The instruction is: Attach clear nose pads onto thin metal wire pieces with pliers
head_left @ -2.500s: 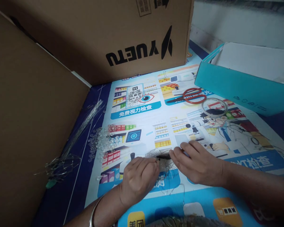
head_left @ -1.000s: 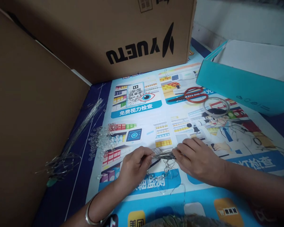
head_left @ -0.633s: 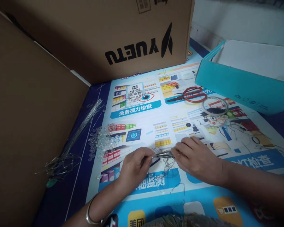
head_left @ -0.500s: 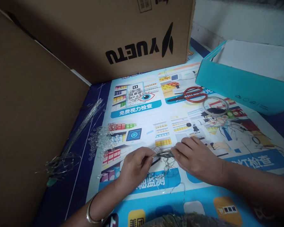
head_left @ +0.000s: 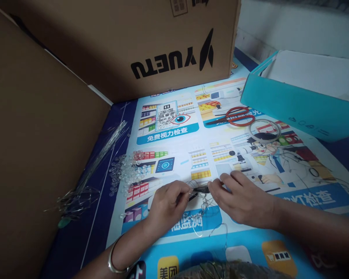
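Observation:
My left hand (head_left: 166, 205) and my right hand (head_left: 242, 199) meet over a printed poster (head_left: 192, 155) on the table. Both pinch a small bundle of thin wire hooks (head_left: 200, 189) between their fingertips. Loose fine wires (head_left: 203, 223) trail from the bundle onto the poster below it. A metal bangle (head_left: 114, 261) sits on my left wrist. A pile of clear beads (head_left: 126, 172) lies to the left of my left hand.
A long wire bunch (head_left: 90, 170) lies along the left cardboard wall (head_left: 31, 155). A big YUETU carton (head_left: 151, 42) stands behind. Red scissors (head_left: 235, 116), a clear tape ring (head_left: 264, 131) and a teal box (head_left: 296, 104) are at the back right.
Both hands have stayed together on the wire bundle, shifting only slightly. The right fingers have slid a little left along it since 0.5 s ago.

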`<action>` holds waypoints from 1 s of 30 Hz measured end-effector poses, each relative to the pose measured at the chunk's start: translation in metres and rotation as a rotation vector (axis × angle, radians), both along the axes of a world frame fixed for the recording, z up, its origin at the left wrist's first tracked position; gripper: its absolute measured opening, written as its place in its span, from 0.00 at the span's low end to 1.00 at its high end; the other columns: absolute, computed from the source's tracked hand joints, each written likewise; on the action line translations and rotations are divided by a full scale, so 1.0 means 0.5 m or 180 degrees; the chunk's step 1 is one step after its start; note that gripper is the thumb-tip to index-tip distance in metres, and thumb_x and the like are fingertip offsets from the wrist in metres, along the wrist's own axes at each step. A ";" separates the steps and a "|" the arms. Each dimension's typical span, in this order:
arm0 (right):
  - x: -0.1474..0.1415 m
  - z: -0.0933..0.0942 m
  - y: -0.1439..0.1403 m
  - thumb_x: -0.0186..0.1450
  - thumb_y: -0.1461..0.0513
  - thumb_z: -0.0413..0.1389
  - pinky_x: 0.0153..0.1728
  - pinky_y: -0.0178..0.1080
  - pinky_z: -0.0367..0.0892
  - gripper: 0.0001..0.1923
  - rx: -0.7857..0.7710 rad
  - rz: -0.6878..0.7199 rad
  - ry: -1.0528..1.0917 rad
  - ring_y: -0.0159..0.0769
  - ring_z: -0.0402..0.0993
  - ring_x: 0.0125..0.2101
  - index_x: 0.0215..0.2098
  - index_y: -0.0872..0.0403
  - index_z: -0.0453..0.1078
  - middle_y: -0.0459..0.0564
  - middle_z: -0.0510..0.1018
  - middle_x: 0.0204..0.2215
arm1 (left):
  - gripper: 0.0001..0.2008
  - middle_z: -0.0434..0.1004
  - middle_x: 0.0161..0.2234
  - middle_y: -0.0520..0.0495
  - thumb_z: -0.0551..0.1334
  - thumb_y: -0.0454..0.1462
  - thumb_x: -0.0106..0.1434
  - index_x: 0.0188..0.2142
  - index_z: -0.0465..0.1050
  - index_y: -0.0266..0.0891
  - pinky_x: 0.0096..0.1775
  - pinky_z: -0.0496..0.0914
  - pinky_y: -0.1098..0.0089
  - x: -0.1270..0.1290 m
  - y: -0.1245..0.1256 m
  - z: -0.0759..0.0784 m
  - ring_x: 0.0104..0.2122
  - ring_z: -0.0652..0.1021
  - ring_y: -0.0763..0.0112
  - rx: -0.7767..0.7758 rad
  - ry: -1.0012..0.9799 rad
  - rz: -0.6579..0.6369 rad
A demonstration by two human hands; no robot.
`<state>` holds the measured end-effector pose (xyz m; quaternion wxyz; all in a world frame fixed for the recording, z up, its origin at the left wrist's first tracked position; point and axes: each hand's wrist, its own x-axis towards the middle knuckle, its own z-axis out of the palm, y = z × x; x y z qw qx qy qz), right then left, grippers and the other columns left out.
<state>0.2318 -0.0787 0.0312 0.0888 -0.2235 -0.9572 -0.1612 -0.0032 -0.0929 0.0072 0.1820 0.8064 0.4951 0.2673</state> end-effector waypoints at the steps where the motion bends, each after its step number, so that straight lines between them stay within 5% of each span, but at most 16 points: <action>1: 0.000 -0.001 0.001 0.64 0.65 0.44 0.32 0.45 0.51 0.13 -0.0013 0.0000 -0.0006 0.43 0.60 0.34 0.40 0.60 0.69 0.58 0.70 0.38 | 0.02 0.75 0.29 0.50 0.57 0.32 0.60 0.34 0.67 0.38 0.30 0.67 0.73 0.001 -0.001 0.000 0.28 0.75 0.73 -0.0005 0.0010 0.0008; 6: 0.001 -0.009 0.008 0.64 0.66 0.46 0.33 0.45 0.52 0.12 -0.0293 -0.0160 0.0130 0.41 0.60 0.33 0.43 0.58 0.68 0.55 0.70 0.36 | 0.03 0.74 0.29 0.50 0.56 0.32 0.60 0.34 0.67 0.39 0.30 0.67 0.73 0.003 -0.002 0.000 0.28 0.74 0.73 -0.0055 0.0057 0.0087; 12: 0.030 -0.007 0.019 0.64 0.62 0.49 0.39 0.45 0.55 0.12 -0.0877 -0.0853 0.0259 0.43 0.61 0.39 0.44 0.57 0.68 0.55 0.71 0.36 | 0.02 0.72 0.28 0.51 0.55 0.32 0.60 0.33 0.66 0.39 0.30 0.66 0.73 0.004 0.001 -0.002 0.27 0.72 0.74 -0.0039 0.0289 0.0342; 19: 0.081 -0.015 0.054 0.64 0.60 0.50 0.46 0.50 0.52 0.16 -0.0701 -0.1461 0.0314 0.49 0.58 0.48 0.47 0.58 0.67 0.59 0.70 0.45 | 0.08 0.73 0.37 0.46 0.53 0.30 0.62 0.39 0.67 0.39 0.40 0.69 0.71 -0.010 0.026 0.009 0.39 0.74 0.71 -0.0129 0.0072 -0.0559; 22: 0.069 -0.006 0.037 0.64 0.60 0.50 0.45 0.50 0.53 0.16 -0.0581 -0.1295 0.0469 0.49 0.59 0.47 0.48 0.59 0.67 0.60 0.70 0.44 | 0.09 0.74 0.39 0.45 0.52 0.30 0.63 0.40 0.68 0.39 0.43 0.69 0.69 -0.020 0.037 0.020 0.41 0.74 0.70 -0.0280 0.0006 -0.0913; 26: 0.019 0.011 -0.022 0.63 0.64 0.50 0.38 0.43 0.57 0.16 -0.0990 -0.0434 0.0455 0.41 0.62 0.38 0.50 0.57 0.64 0.55 0.71 0.38 | 0.09 0.75 0.40 0.43 0.53 0.34 0.64 0.42 0.70 0.40 0.44 0.70 0.68 -0.031 0.047 0.035 0.43 0.74 0.68 -0.0402 -0.0064 -0.1232; 30: -0.032 0.004 -0.060 0.64 0.64 0.49 0.38 0.45 0.56 0.20 -0.1232 -0.0176 0.0064 0.42 0.62 0.37 0.55 0.55 0.58 0.54 0.71 0.36 | 0.10 0.74 0.43 0.43 0.54 0.35 0.64 0.43 0.71 0.41 0.44 0.70 0.69 -0.037 0.053 0.047 0.44 0.74 0.69 -0.0544 -0.0108 -0.1436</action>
